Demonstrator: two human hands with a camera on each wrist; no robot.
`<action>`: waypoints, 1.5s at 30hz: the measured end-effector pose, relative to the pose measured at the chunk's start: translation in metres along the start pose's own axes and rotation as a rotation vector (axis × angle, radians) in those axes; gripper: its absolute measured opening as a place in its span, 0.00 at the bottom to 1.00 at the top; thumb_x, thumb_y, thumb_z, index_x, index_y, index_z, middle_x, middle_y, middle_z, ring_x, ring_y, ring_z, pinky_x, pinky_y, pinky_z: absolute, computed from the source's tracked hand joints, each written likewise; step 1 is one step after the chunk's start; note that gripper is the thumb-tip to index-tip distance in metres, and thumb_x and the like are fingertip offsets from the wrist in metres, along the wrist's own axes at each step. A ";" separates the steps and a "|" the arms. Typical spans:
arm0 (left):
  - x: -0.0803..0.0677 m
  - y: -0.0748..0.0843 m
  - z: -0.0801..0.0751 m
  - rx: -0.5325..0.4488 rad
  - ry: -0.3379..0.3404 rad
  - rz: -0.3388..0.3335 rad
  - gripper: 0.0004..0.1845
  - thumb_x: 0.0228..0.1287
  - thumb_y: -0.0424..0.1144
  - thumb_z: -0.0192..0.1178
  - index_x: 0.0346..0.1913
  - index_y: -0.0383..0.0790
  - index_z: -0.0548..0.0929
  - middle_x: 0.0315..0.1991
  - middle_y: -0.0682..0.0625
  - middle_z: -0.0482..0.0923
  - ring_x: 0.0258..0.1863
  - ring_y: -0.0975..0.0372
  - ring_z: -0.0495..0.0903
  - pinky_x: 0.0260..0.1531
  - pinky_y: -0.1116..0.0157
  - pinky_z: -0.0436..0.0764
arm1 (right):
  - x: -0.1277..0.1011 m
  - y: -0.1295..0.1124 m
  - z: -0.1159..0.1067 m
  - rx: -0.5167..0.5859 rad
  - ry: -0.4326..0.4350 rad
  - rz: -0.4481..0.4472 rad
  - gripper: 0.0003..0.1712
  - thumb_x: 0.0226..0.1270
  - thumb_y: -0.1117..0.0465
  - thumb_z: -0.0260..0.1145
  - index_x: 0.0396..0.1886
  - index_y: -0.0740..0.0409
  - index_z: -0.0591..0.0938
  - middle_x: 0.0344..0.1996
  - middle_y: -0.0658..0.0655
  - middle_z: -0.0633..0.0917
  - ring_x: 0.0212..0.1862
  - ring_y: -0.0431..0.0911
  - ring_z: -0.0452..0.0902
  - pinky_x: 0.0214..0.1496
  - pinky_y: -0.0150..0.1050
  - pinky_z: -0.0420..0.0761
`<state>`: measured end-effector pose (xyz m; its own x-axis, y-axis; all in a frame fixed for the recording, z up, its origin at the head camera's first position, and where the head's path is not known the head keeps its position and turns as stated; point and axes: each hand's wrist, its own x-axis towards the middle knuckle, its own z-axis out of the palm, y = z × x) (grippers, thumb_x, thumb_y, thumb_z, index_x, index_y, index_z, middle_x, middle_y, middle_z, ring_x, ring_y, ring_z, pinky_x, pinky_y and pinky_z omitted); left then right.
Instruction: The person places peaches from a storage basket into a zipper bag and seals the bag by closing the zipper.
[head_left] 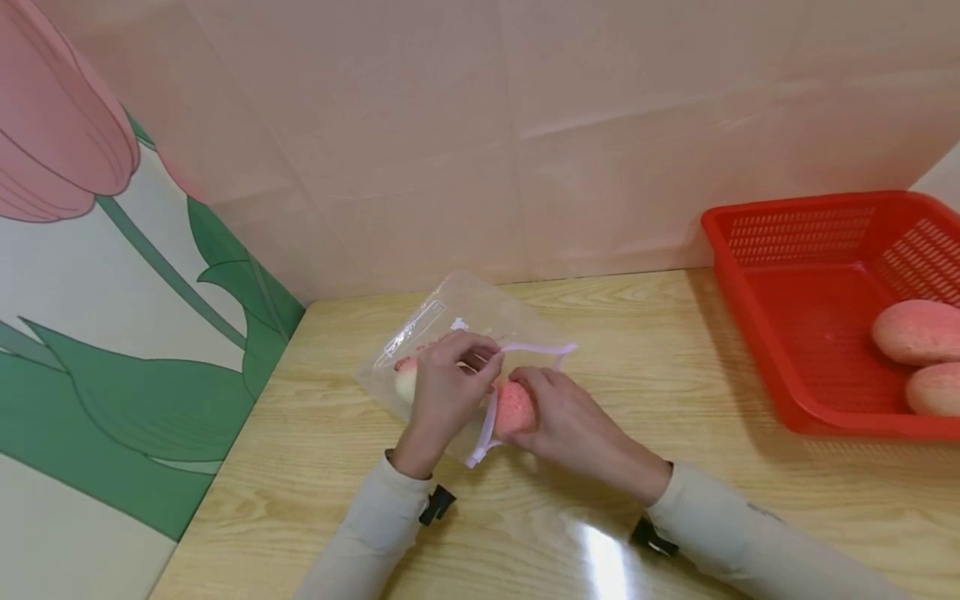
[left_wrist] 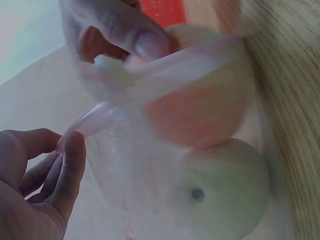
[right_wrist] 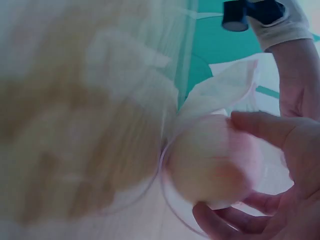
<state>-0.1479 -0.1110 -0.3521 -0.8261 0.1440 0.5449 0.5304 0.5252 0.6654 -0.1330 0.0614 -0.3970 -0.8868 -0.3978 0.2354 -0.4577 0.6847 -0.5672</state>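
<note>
A clear zip bag (head_left: 480, 304) with a lilac zip strip lies on the wooden table, its mouth toward the right. My left hand (head_left: 450, 387) pinches the bag's rim between thumb and finger. With my right hand (head_left: 570, 421) I grip a pink and cream peach (head_left: 514, 408) at the bag's mouth; in the left wrist view its lower part shows through the film. Deeper in the bag lies another peach (left_wrist: 225, 185), pale with a small dark spot on its end, partly hidden behind my left hand in the head view.
A red plastic basket (head_left: 810, 408) stands on the right of the table (head_left: 675, 333), with two peaches (head_left: 918, 332) visible in it. Behind the table rises a pinkish covering (head_left: 450, 167). A tulip-patterned panel (head_left: 135, 400) borders the left side.
</note>
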 end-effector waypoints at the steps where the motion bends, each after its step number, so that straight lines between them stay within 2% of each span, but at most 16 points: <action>1: 0.000 0.000 0.000 0.001 -0.002 -0.001 0.02 0.58 0.28 0.69 0.35 0.34 0.86 0.30 0.43 0.85 0.26 0.58 0.86 0.26 0.74 0.84 | 0.000 0.001 0.000 -0.009 -0.011 0.010 0.43 0.46 0.49 0.82 0.61 0.57 0.74 0.53 0.59 0.82 0.52 0.52 0.79 0.52 0.50 0.81; 6: 0.001 -0.001 0.000 0.004 -0.012 0.004 0.03 0.59 0.29 0.69 0.35 0.33 0.86 0.31 0.43 0.85 0.26 0.58 0.86 0.27 0.74 0.84 | -0.001 0.003 0.000 -0.046 -0.046 0.015 0.44 0.49 0.47 0.80 0.63 0.57 0.73 0.56 0.61 0.81 0.57 0.55 0.77 0.58 0.51 0.80; 11: 0.002 -0.002 0.000 -0.024 0.002 0.022 0.02 0.60 0.29 0.68 0.35 0.32 0.86 0.29 0.42 0.85 0.25 0.58 0.86 0.26 0.74 0.84 | -0.004 0.005 0.000 -0.070 -0.070 -0.005 0.48 0.45 0.53 0.82 0.66 0.59 0.71 0.56 0.63 0.78 0.57 0.56 0.77 0.58 0.53 0.80; 15: 0.002 -0.002 0.000 -0.030 0.006 0.030 0.02 0.59 0.29 0.68 0.34 0.32 0.86 0.29 0.42 0.85 0.24 0.58 0.85 0.25 0.74 0.84 | -0.003 0.004 0.000 -0.050 -0.037 -0.019 0.47 0.45 0.56 0.83 0.65 0.60 0.72 0.54 0.63 0.79 0.52 0.56 0.79 0.54 0.53 0.82; 19: 0.001 -0.001 0.000 -0.022 0.007 0.026 0.03 0.58 0.28 0.69 0.35 0.34 0.87 0.30 0.43 0.85 0.25 0.58 0.85 0.26 0.73 0.84 | 0.000 0.003 0.002 -0.004 0.003 -0.027 0.44 0.49 0.56 0.81 0.65 0.60 0.71 0.52 0.63 0.79 0.48 0.53 0.80 0.48 0.50 0.83; 24: 0.000 -0.002 -0.002 -0.015 0.020 0.021 0.02 0.59 0.29 0.68 0.35 0.33 0.87 0.30 0.43 0.85 0.25 0.58 0.85 0.25 0.73 0.84 | 0.002 0.004 0.002 0.056 0.000 0.013 0.38 0.54 0.64 0.76 0.64 0.61 0.70 0.52 0.63 0.77 0.47 0.53 0.82 0.45 0.46 0.86; 29: 0.001 -0.002 -0.004 -0.015 0.014 0.011 0.03 0.60 0.30 0.68 0.35 0.32 0.86 0.30 0.43 0.85 0.25 0.58 0.85 0.25 0.73 0.85 | 0.000 0.004 0.000 0.033 -0.010 0.033 0.30 0.55 0.64 0.74 0.57 0.59 0.72 0.48 0.59 0.79 0.46 0.50 0.82 0.42 0.42 0.85; 35: 0.003 0.000 -0.007 0.004 0.025 0.007 0.02 0.59 0.29 0.68 0.35 0.33 0.87 0.30 0.42 0.86 0.26 0.58 0.86 0.26 0.73 0.85 | -0.003 0.001 -0.004 -0.087 0.007 -0.009 0.15 0.55 0.58 0.75 0.39 0.52 0.79 0.35 0.51 0.81 0.32 0.39 0.75 0.30 0.33 0.76; 39: 0.003 0.000 -0.009 -0.005 0.026 -0.002 0.03 0.60 0.29 0.68 0.35 0.33 0.86 0.30 0.43 0.86 0.25 0.58 0.85 0.25 0.74 0.84 | -0.006 -0.003 -0.005 -0.105 -0.030 -0.035 0.07 0.57 0.55 0.74 0.31 0.47 0.82 0.31 0.45 0.84 0.30 0.37 0.75 0.29 0.33 0.76; 42: 0.003 0.000 -0.009 -0.016 0.031 -0.010 0.02 0.59 0.29 0.69 0.35 0.33 0.86 0.30 0.43 0.85 0.25 0.59 0.85 0.24 0.74 0.84 | -0.008 -0.006 -0.005 -0.103 -0.055 -0.052 0.06 0.59 0.54 0.73 0.35 0.47 0.85 0.35 0.45 0.86 0.34 0.39 0.80 0.31 0.36 0.80; 45: 0.002 0.000 -0.010 -0.025 0.036 -0.012 0.02 0.59 0.29 0.69 0.35 0.33 0.86 0.30 0.43 0.85 0.25 0.59 0.85 0.24 0.74 0.84 | -0.011 -0.007 -0.004 -0.110 -0.090 -0.068 0.15 0.61 0.55 0.72 0.47 0.49 0.85 0.46 0.50 0.87 0.44 0.45 0.84 0.40 0.43 0.85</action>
<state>-0.1481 -0.1191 -0.3459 -0.8250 0.1076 0.5548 0.5259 0.5054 0.6841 -0.1203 0.0633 -0.3929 -0.8466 -0.4948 0.1959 -0.5248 0.7153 -0.4614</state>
